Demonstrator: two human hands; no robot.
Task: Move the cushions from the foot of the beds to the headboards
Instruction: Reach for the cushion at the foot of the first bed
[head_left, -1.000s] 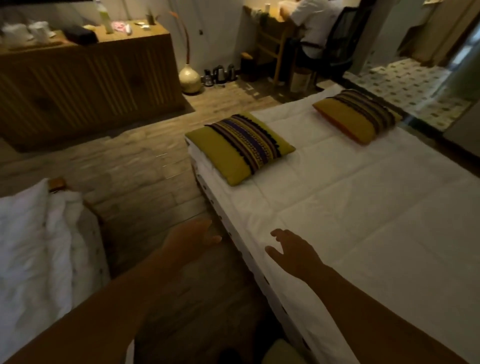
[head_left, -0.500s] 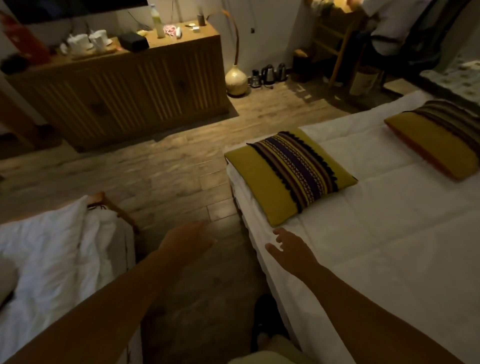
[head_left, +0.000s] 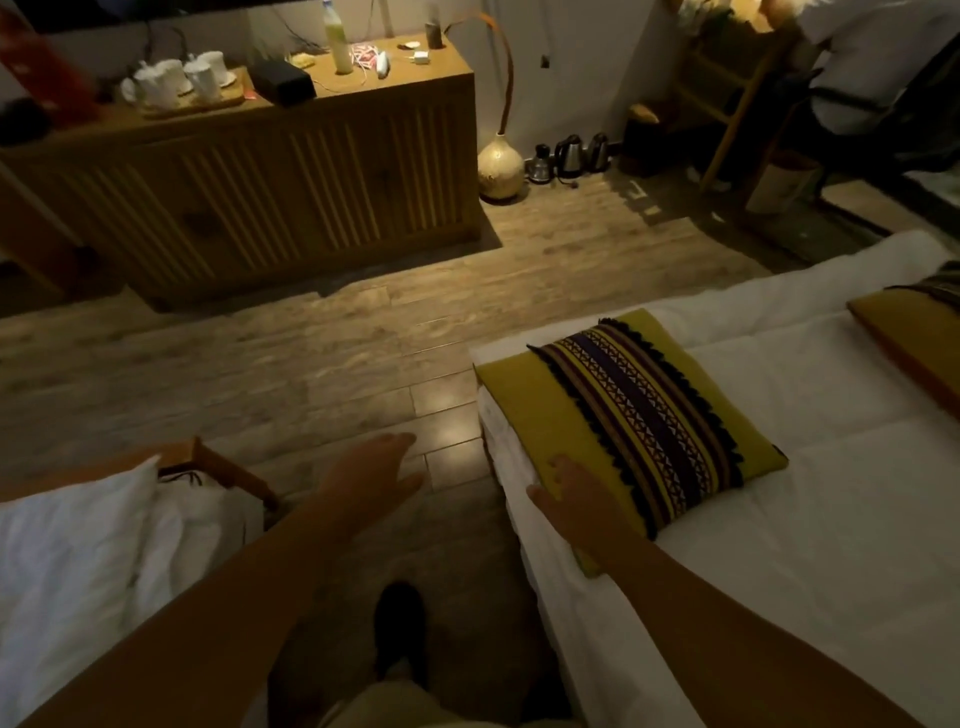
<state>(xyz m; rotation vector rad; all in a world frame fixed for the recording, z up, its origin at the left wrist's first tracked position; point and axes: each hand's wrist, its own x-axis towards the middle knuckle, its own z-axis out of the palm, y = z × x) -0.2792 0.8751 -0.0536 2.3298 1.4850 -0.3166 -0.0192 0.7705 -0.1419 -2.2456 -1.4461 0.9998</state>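
A mustard cushion with a dark patterned stripe (head_left: 634, 415) lies flat on the near left corner of the white bed (head_left: 831, 545). My right hand (head_left: 569, 501) rests on the cushion's near corner, fingers spread and touching the fabric, not gripping it. My left hand (head_left: 371, 475) hovers open over the wooden floor in the gap between the beds, holding nothing. A second mustard cushion (head_left: 914, 338) lies further right on the same bed, cut off by the frame's right edge.
A second bed with rumpled white bedding (head_left: 78, 561) sits at the lower left. A long wooden sideboard (head_left: 249, 182) with cups and bottles stands ahead. A gourd-shaped floor lamp (head_left: 500, 166) and kettles (head_left: 569, 156) stand by the wall. A person sits at a desk (head_left: 872, 67), top right.
I have stepped closer to the bed's foot and the view has turned left. My right hand has reached forward onto the near cushion's corner. My left hand stays open over the floor.
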